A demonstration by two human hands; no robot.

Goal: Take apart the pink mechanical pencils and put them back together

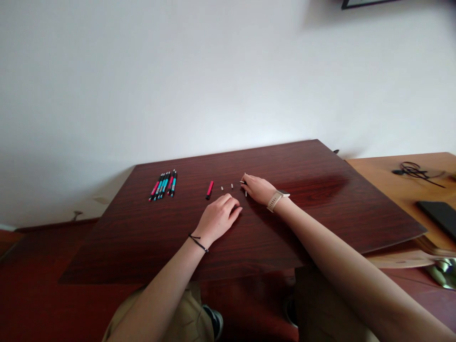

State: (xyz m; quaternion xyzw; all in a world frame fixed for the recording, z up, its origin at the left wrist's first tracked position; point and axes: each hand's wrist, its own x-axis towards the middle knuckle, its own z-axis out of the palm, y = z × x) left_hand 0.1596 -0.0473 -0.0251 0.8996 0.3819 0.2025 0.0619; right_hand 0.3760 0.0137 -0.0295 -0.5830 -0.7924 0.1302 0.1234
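Khaki knees [178,313]; dark wooden table [320,209]; white wall [178,71] behind

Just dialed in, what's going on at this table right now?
A person sits at a dark wooden table. The right hand touches thin small pen parts at its fingertips. The left hand rests curled on the tabletop. A red pen piece and two tiny bits lie between them; a row of pens lies further left.

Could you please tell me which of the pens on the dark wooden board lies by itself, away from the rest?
The pink pen, lying alone just beyond the left hand; the other pens sit bunched together farther left.
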